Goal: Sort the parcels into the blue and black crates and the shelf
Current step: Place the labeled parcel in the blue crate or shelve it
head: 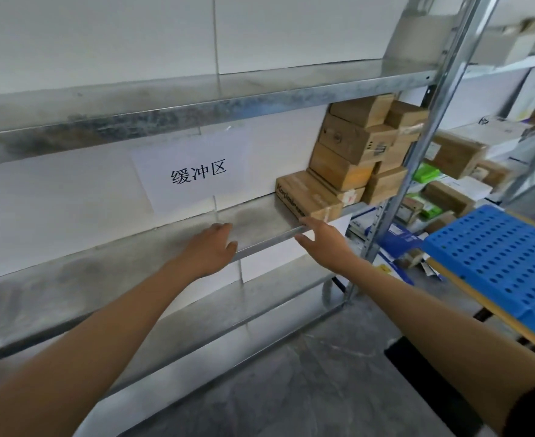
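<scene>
**Hands.** Left hand [211,247] and right hand [326,244] are both empty, fingers extended and relaxed, reaching over the front edge of the middle shelf [253,216]. The right fingertips are just beside the flat carton [304,193]. Whether they touch it cannot be told.

**Task items.** The cardboard parcels [364,146] are stacked at the right end of the shelf, against the upright post [417,152]. The flat carton lies at their foot, near the front edge. The blue crate [496,257] sits well to the right, off the shelf. A dark shape [417,364] below it may be the black crate; not confirmed.

**Risks, as judged.**
- The stack is uneven, with several boxes skewed. A pull on a lower box would likely topple the upper ones.
- The flat carton's corner appears close to the front edge. A careless nudge could slide it off.
- A white sheet [343,220] lies under the right hand at the edge and could slip out.
- The shelf's front lip is thin metal and could scrape a wrist.

**Surface and room.** The shelving is galvanised steel, stained and dull, mostly bare left of the stack. A paper sign [193,175] is taped to the white wall [102,42]. The neighbouring rack [458,159] is crowded with mixed boxes. The floor [291,373] is grey.
</scene>
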